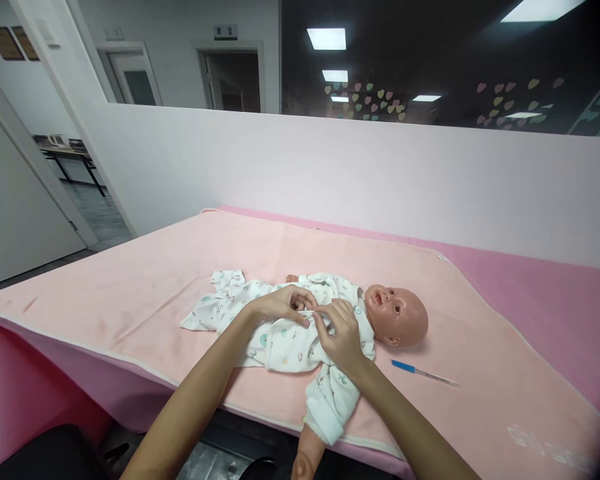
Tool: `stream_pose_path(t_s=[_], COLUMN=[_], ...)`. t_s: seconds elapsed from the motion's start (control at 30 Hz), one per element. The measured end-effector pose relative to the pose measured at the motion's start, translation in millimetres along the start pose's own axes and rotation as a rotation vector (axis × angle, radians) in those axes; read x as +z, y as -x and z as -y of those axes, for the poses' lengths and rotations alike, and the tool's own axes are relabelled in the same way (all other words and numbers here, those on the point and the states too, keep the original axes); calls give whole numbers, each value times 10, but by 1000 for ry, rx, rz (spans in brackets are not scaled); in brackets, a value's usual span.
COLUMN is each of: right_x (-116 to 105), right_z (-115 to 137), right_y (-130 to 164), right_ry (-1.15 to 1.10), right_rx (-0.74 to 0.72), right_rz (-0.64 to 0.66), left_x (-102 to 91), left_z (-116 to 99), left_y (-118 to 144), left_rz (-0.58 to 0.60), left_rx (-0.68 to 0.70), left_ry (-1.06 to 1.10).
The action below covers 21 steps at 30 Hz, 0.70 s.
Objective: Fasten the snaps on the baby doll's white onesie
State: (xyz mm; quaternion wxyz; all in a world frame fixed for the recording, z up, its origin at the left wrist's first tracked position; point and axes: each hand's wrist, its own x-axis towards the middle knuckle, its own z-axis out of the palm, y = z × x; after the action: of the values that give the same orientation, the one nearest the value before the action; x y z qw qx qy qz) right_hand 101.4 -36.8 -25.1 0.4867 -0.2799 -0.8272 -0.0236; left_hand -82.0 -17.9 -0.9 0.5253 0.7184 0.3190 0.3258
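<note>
A baby doll lies on its back on a pink blanket, head to the right. It wears a white printed romper. My left hand and my right hand meet over the doll's chest, and both pinch the front edge of the romper. One sleeved arm of the doll hangs over the table's near edge, its bare hand below the edge.
A thin thermometer with a blue end lies on the blanket to the right of the doll. A low white partition wall stands behind the table, with dark glass above it. A doorway opens at the far left.
</note>
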Motion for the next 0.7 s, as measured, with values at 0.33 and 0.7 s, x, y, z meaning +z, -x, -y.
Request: stream_pose_path(t_s=[0.33,0.7], right_x=[32,10], right_z=[-18,28], right_y=[15,2], right_ry=[7,46], right_rx=[-12,49], right_rz=[-20,22], left_x=[-12,13], left_z=[17,-11], left_y=[-18,-4], left_rz=[29,14], left_rx=[-9,-25], left_ry=[19,51])
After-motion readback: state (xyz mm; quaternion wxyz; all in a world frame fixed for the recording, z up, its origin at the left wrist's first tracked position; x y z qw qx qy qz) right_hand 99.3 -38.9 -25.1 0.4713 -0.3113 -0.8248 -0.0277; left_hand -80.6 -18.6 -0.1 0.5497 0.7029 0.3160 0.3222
